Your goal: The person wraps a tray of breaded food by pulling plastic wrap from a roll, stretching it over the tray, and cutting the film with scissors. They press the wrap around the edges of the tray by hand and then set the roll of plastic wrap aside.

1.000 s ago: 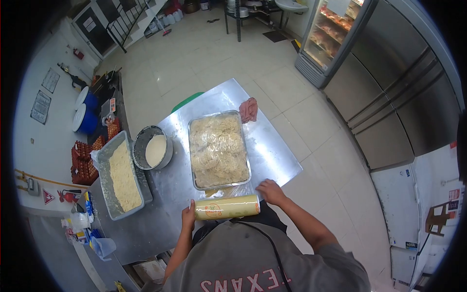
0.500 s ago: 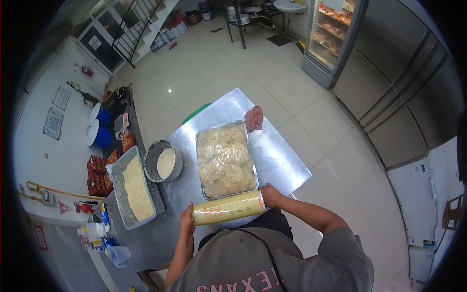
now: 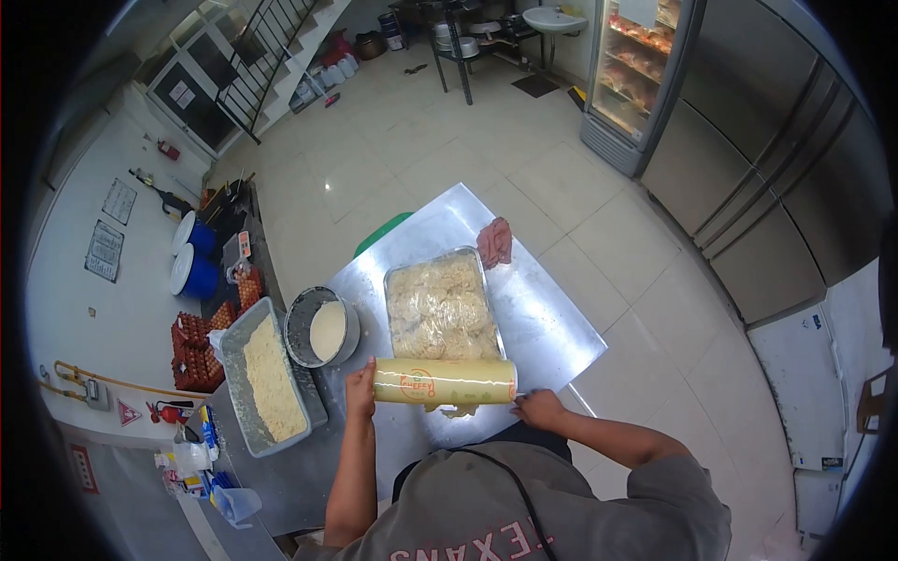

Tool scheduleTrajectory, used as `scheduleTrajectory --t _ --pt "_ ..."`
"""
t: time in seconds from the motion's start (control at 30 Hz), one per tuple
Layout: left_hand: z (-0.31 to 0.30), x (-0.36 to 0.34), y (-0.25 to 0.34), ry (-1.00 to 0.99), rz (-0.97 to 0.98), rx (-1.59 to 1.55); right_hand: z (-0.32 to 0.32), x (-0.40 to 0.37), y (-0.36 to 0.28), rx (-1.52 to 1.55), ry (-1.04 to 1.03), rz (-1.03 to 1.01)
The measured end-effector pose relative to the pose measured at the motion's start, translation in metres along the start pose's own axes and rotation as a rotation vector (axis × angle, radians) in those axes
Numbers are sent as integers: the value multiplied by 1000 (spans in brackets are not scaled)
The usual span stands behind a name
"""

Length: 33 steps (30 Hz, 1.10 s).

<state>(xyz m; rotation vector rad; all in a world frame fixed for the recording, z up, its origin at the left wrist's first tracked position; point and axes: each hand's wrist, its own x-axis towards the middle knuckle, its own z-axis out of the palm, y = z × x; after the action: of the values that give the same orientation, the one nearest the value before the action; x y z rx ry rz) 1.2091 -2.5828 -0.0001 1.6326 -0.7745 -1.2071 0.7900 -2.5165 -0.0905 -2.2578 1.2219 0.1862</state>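
Observation:
A large yellow-printed roll of cling film [image 3: 445, 381] lies across the near end of a metal tray [image 3: 389, 313]. The tray is filled with pale crumb-coated pieces [image 3: 440, 304] under shiny clear film. My left hand [image 3: 360, 388] is closed around the roll's left end. At its lower right end, my right hand [image 3: 540, 409] is closed, fingertips against the roll; its exact grip is partly hidden. Below the roll, a bit of the coated food shows at the tray's near edge.
On the steel table [image 3: 552, 327] are a pinkish cloth [image 3: 494, 243], a pot with pale batter [image 3: 327, 330] and a grey tub [image 3: 245, 411] of flour-like crumbs. Egg trays [image 3: 192, 351] and blue buckets [image 3: 195, 271] stand left. A display fridge [image 3: 613, 140] and steel refrigerator [image 3: 748, 187] stand right.
The roll has shifted up over the tray's near end, carried by my left hand. My right hand has moved slightly down and right. The view has shifted a little.

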Motion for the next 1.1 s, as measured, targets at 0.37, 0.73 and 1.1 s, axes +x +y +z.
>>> scheduleTrajectory --t 0.37,0.73,1.1 --pt "-11 -27 -30 33 36 -121 -41 -40 15 123 460 578" --pt "-39 -63 17 -240 279 170 -103 -18 -46 1821 307 134" --pt "-13 85 130 -239 608 316 -282 95 -22 1277 410 -165"
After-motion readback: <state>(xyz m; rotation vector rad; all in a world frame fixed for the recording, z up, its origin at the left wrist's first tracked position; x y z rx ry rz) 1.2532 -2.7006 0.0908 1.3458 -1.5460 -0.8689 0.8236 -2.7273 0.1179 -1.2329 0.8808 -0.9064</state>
